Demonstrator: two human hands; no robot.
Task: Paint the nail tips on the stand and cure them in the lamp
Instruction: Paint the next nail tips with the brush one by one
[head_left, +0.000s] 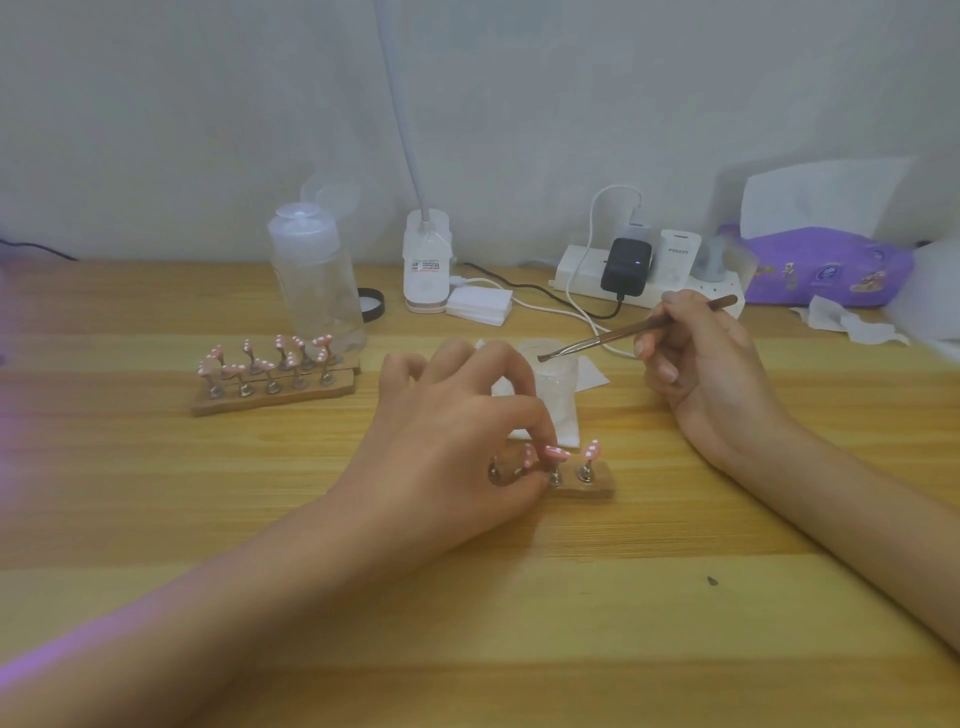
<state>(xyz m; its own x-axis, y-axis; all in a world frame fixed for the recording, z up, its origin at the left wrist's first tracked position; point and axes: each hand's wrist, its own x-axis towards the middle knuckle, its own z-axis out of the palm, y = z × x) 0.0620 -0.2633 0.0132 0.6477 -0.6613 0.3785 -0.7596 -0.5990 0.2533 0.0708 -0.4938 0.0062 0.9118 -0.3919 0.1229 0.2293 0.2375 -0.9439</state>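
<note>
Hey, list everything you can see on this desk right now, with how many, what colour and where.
near stand: one, wooden, table centre, pink dotted tips
far stands: seemingly two, wooden, left, pink tips
bottle: one, clear, behind far stands
gooseneck lamp: one, white, back centre
pads: stack, white, right of lamp
power strip: one, white, back right
tissue pack: one, purple, far right
cup: one, clear, behind near stand
brush: one, brown, over cup
left hand: grips near stand
right hand: holds brush
</note>
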